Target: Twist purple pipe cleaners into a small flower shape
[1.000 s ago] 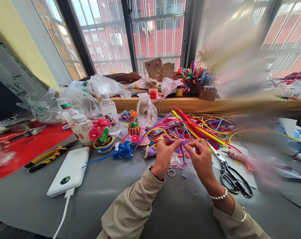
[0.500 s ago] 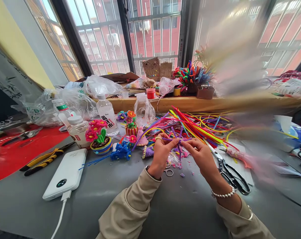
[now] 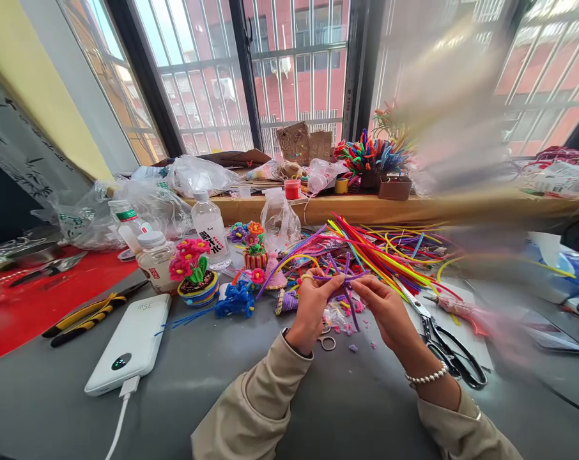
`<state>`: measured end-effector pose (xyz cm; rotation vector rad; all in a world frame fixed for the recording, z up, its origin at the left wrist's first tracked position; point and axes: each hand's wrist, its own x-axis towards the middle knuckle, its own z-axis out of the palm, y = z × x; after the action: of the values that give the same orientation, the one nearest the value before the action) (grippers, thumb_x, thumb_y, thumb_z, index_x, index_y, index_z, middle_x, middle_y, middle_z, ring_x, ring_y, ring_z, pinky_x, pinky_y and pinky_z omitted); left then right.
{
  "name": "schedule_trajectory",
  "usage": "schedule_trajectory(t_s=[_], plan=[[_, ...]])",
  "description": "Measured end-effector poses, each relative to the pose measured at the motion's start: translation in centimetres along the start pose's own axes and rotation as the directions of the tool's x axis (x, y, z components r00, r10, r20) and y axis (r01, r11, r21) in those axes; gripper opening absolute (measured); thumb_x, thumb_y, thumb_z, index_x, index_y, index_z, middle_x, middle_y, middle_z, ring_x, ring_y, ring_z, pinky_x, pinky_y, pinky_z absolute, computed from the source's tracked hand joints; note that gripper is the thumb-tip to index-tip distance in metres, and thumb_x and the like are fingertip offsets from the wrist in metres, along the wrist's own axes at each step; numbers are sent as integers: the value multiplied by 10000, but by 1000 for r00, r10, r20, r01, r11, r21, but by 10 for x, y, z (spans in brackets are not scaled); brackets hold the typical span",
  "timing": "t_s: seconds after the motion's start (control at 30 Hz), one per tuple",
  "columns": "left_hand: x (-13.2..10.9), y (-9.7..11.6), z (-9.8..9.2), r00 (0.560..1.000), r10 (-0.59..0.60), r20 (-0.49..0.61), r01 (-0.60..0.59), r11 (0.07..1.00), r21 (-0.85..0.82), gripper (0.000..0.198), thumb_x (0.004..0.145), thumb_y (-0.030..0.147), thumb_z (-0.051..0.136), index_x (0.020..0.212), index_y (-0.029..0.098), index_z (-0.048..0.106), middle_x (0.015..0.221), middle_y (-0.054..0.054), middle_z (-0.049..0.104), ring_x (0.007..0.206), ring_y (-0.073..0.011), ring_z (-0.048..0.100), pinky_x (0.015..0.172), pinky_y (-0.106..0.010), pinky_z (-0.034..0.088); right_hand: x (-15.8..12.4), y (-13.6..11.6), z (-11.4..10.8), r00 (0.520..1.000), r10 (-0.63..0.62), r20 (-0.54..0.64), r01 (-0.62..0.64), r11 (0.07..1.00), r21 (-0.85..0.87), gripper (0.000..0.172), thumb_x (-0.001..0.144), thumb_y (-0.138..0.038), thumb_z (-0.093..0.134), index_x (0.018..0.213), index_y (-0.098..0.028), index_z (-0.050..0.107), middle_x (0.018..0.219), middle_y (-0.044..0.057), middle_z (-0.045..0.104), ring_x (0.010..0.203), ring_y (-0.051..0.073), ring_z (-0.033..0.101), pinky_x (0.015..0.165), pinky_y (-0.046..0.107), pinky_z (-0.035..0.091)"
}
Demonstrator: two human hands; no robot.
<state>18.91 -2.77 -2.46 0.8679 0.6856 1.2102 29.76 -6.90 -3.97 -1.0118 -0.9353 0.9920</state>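
Several purple pipe cleaners (image 3: 351, 306) cross in a star shape between my hands, above the grey table. My left hand (image 3: 316, 303) pinches them near the crossing from the left. From the right, the thumb and fingertips of my right hand (image 3: 383, 306) close on the same bundle. One purple end hangs down between the hands; others point up and sideways. Small silver scissors (image 3: 327, 343) lie below, partly under my left hand. A crocheted purple piece (image 3: 286, 301) rests just left of that hand. Large black-handled scissors (image 3: 450, 345) lie right of my right hand.
Loose coloured pipe cleaners (image 3: 380, 252) spread behind my hands. To the left are a white power bank (image 3: 136, 342) with its cable, yellow-black pliers (image 3: 95, 316), a pink flower pot (image 3: 196, 275), bottles (image 3: 210, 233) and a blue pipe-cleaner piece (image 3: 236, 299). A blur covers the right side.
The view has tilted slightly, so the scene sits a little lower. The hanging purple end has swung to the right. Both hands still pinch the pipe cleaners.
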Motion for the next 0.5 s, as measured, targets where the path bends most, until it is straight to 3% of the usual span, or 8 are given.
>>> schedule_trajectory(t_s=[0.17, 0.3, 0.5], plan=[[0, -1, 1, 1000, -8, -17, 7, 999, -49, 390, 533, 120, 700, 743, 174, 376, 574, 44, 567, 544, -96, 578, 592, -229, 465, 1, 3, 0, 972, 198, 123, -219, 957, 188, 155, 615, -339, 675, 643, -188, 661, 579, -34, 510, 528, 68, 358, 520, 219, 300], [-1, -1, 2, 998, -61, -27, 59, 994, -95, 395, 504, 104, 707, 718, 172, 383, 553, 53, 560, 516, -86, 568, 572, -212, 456, 1, 4, 0, 931, 250, 266, -327, 895, 305, 160, 604, -317, 684, 696, -187, 675, 606, -13, 572, 576, 89, 449, 557, 221, 349], [-2, 1, 3, 997, -80, -10, 78, 989, -124, 364, 492, 98, 707, 671, 164, 397, 529, 61, 549, 496, -76, 556, 557, -202, 445, 1, 4, 4, 926, 284, 247, -356, 874, 330, 162, 558, -295, 706, 697, -221, 667, 705, -22, 631, 606, 95, 504, 565, 223, 371]])
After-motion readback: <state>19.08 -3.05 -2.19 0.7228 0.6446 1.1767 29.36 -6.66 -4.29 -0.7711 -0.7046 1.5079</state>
